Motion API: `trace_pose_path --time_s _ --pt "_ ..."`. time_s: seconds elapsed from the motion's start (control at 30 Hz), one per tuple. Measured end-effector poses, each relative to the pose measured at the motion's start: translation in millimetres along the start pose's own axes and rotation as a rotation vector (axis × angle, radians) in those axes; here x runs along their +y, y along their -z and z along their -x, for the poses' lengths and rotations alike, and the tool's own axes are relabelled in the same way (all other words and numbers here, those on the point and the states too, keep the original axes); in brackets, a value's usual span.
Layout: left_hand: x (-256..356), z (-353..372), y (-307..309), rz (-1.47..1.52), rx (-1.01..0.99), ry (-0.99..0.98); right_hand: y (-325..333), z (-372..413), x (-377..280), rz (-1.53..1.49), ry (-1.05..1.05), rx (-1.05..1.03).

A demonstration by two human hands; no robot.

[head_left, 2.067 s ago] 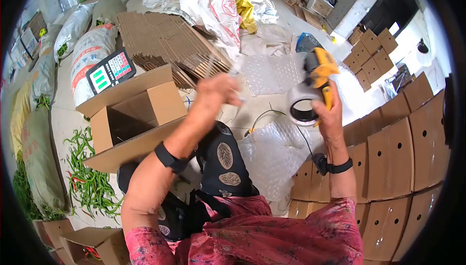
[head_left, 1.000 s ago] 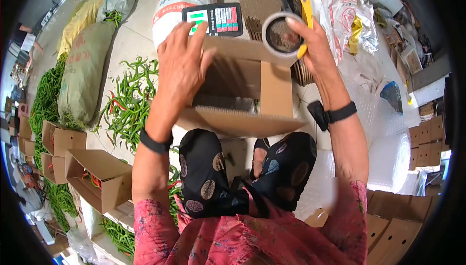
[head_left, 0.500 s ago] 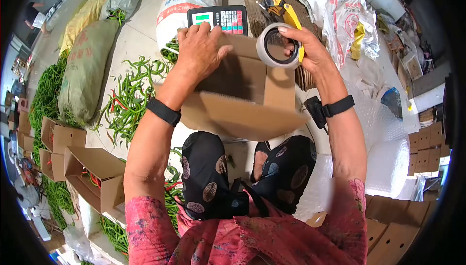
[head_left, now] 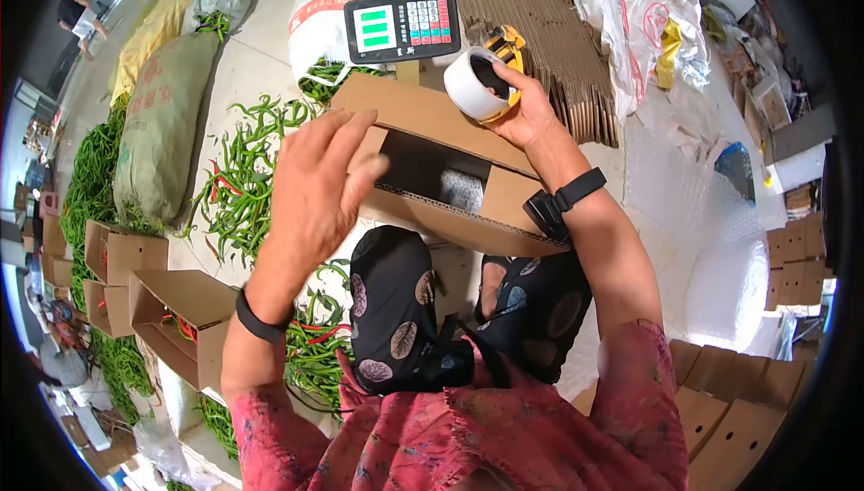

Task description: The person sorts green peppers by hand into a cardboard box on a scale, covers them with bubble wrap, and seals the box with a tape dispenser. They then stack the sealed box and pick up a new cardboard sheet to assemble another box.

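A brown cardboard box lies in front of my knees with its flaps partly folded and a dark gap between them. My right hand grips a yellow tape dispenser with a white tape roll, held at the far flap of the box. My left hand hovers with fingers spread at the left end of the box, fingertips near the near flap. Inside the gap some bubble wrap shows.
A digital scale display stands behind the box. Green chillies lie spread on the floor at left beside filled sacks. Flat cardboard sheets are stacked at the back. Open small boxes sit at lower left, perforated boxes at lower right.
My left hand has lifted off the far flap and drawn back to the box's left end. My right hand has brought the tape dispenser down onto the far flap. The flaps have come closer together.
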State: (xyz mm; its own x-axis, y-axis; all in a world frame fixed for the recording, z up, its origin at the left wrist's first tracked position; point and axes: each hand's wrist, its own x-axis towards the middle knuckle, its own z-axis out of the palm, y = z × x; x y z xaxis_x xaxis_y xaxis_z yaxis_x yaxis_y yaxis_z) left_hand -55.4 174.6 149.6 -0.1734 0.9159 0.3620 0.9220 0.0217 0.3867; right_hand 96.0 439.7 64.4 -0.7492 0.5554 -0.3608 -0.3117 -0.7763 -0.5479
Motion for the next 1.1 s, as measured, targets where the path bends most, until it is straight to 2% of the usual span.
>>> trace_pose_path --time_s 0.03,0.07,0.13,0.17,0.2,0.27,0.33,0.4,0.47,0.53,0.57,0.6,0.67,0.73,0.77,0.8,0.87,0.93,1.0,1.03,1.07,1.1 --pt "-1.5 8.9 -6.3 -0.166 0.201 -0.119 -2.4 -1.3 3.4 0.025 0.029 0.040" --pt "-17.0 12.6 -26.1 -0.149 0.101 -0.109 -4.5 -2.9 5.0 0.032 0.023 0.034" --pt "-30.2 -7.9 -47.1 -0.180 0.205 -0.153 -4.7 -3.4 2.5 0.045 -0.068 -0.050" --pt "-36.3 -21.6 -66.5 -0.171 0.175 -0.075 2.5 -5.9 1.4 0.039 -0.092 -0.078" --pt "-41.4 -32.7 -86.5 -0.158 0.149 0.005 -0.1 -3.1 2.9 0.032 -0.095 0.003" --pt "-50.3 -43.5 -112.6 -0.191 0.129 -0.043 7.8 -11.1 3.3 0.049 -0.029 -0.048" --pt "-57.2 -56.3 -110.1 -0.217 0.071 -0.019 10.3 -10.7 -4.1 0.011 -0.094 -0.163" --pt "-79.9 -74.3 -85.8 -0.237 -0.156 -0.013 10.5 -16.7 -5.7 0.027 -0.132 -0.071" --pt "-111.8 -86.6 -73.9 -0.238 -0.249 0.121 -5.3 -3.9 -5.5 0.075 -0.115 -0.151" --pt "-121.2 -89.9 -71.7 -0.177 -0.257 0.084 2.7 -9.1 -8.7 0.130 -0.180 -0.196" --pt "-120.4 -89.8 -72.3 -0.176 -0.243 0.076 -9.0 -0.6 -9.1 0.199 -0.168 -0.102" --pt "-118.8 -86.0 -73.6 -0.093 -0.230 0.113 -6.0 -2.9 -9.4 0.221 -0.183 -0.092" --pt "-120.4 -86.5 -75.2 -0.002 -0.221 0.144 -7.5 1.4 -8.6 0.413 -0.068 0.025" --pt "-126.1 -65.5 -82.9 -0.090 -0.150 0.195 15.9 11.8 -10.3 0.568 0.156 0.076" --pt "-126.8 -55.4 -77.9 -0.014 -0.126 0.218 13.0 36.7 -15.0 0.564 0.192 0.143" --pt "-165.0 -41.9 -99.2 -0.075 -0.143 0.075 25.7 51.0 -19.1 0.522 0.215 0.107" --pt "-148.0 -31.3 -79.5 -0.018 -0.079 0.133 47.0 82.6 -28.8 0.425 0.307 0.172" --pt "-129.2 -29.2 -61.5 0.054 -0.141 0.182 88.5 96.0 -41.3 0.284 0.386 0.089" --pt "-123.9 -28.9 -64.6 0.031 -0.134 0.160 66.4 109.4 -38.6 0.173 0.566 0.305" --pt "-118.9 -28.8 -65.1 0.033 -0.136 0.196 86.7 104.3 -37.8 0.167 0.566 0.313" --pt "-115.1 -29.8 -65.6 0.031 -0.138 0.228 120.6 92.8 -37.1 0.149 0.525 0.218" --pt "-115.5 -29.1 -68.5 0.029 -0.148 0.219 117.3 91.5 -34.6 0.130 0.486 0.122"
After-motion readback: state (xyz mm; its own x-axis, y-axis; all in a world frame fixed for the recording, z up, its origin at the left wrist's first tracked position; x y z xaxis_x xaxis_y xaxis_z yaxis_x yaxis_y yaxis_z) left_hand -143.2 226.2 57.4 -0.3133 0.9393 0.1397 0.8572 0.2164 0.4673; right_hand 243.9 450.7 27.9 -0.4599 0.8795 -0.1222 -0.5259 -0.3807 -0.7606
